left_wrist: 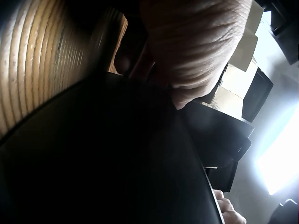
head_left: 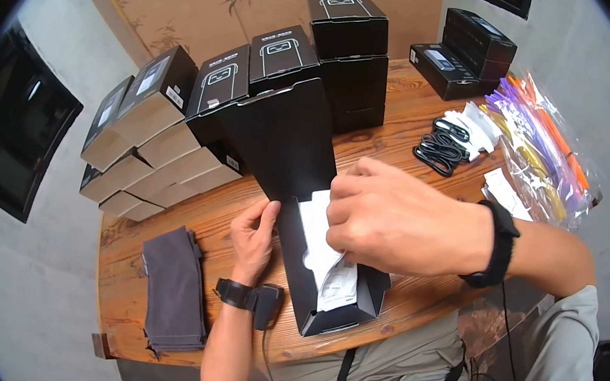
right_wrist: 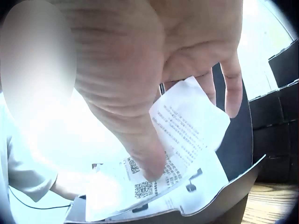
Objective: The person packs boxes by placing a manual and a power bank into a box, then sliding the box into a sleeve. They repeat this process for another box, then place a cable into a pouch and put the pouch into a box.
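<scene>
A long black box (head_left: pixel 294 287) lies on the table with its lid (head_left: pixel 288 136) raised at the far end. Inside it is a white insert (head_left: pixel 312 229). My right hand (head_left: pixel 399 220) is over the box and grips a printed paper leaflet (right_wrist: pixel 180 126). In the right wrist view the thumb presses on the leaflet beside two QR codes, with other fingers behind the paper. My left hand (head_left: pixel 251 237) holds the box's left edge near the lid hinge, thumb at the rim. In the left wrist view the dark box wall covers part of its fingers.
Stacked black boxes (head_left: pixel 283 52) stand behind the opened one, with more at the left (head_left: pixel 151 90) and back right (head_left: pixel 479 52). Black cables (head_left: pixel 442 146) and a plastic bag of colourful strips (head_left: pixel 543 150) lie at the right. A folded grey cloth (head_left: pixel 173 288) sits near the left edge.
</scene>
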Action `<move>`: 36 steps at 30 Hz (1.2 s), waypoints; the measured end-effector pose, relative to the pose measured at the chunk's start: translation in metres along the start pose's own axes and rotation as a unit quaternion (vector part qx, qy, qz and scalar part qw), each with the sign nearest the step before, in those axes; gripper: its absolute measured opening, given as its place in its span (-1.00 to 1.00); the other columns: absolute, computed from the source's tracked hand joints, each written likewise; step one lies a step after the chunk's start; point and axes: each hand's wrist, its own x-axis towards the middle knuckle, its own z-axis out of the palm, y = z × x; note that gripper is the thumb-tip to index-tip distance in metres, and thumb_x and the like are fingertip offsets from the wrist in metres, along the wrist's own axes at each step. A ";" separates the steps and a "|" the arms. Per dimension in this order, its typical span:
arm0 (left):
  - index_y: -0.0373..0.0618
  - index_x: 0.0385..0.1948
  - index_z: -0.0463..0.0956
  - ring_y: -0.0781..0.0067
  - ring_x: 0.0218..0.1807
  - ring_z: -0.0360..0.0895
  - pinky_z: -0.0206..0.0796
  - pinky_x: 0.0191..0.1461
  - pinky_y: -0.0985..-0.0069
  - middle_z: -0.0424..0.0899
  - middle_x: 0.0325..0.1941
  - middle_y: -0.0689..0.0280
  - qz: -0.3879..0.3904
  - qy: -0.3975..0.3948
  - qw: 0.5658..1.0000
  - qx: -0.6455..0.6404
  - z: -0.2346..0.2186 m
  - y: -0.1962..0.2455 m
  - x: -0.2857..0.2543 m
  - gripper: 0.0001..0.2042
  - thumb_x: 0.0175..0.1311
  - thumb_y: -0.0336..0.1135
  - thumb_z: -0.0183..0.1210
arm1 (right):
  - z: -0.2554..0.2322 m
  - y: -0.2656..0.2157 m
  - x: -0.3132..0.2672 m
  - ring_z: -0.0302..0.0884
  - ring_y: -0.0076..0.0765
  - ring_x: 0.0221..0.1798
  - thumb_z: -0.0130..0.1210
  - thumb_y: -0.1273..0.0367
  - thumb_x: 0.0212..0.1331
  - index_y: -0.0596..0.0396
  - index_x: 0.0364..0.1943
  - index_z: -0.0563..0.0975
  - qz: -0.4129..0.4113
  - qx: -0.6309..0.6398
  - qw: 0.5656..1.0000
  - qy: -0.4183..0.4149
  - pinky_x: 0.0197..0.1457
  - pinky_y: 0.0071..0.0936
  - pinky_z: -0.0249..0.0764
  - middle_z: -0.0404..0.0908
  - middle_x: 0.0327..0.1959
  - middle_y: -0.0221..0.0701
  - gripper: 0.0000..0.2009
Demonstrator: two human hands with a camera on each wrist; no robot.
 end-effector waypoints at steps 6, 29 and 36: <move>-0.25 -0.14 0.65 0.76 -0.44 0.36 0.20 -0.39 0.72 0.56 -0.44 0.52 -0.007 -0.001 1.000 0.004 -0.002 -0.002 0.000 -0.79 0.35 -0.31 0.20 | -0.032 0.012 -0.029 0.49 -0.17 -0.03 0.32 0.44 -0.13 0.21 -0.45 0.61 0.035 0.124 0.982 0.139 -0.03 -0.29 0.46 0.60 -0.18 -0.32 -0.84; -0.29 -0.19 0.65 0.76 -0.41 0.36 0.19 -0.35 0.74 0.57 -0.42 0.51 0.004 0.005 1.000 -0.026 -0.001 -0.005 0.000 -0.80 0.35 -0.33 0.20 | -0.078 0.027 -0.115 0.60 -0.59 -0.28 0.28 0.28 0.14 0.27 -0.15 0.60 0.313 0.370 0.802 0.348 -0.11 -0.59 0.52 0.68 -0.30 -0.37 -0.67; -0.24 -0.45 0.58 0.80 -0.50 0.21 0.01 -0.48 0.70 0.39 -0.55 0.59 0.007 0.005 1.000 -0.020 0.000 -0.001 0.001 -0.79 0.37 -0.32 0.18 | -0.092 0.026 -0.138 0.55 -0.67 -0.30 0.28 0.29 0.15 0.25 -0.20 0.63 0.402 0.278 0.796 0.357 -0.15 -0.70 0.44 0.67 -0.33 -0.43 -0.72</move>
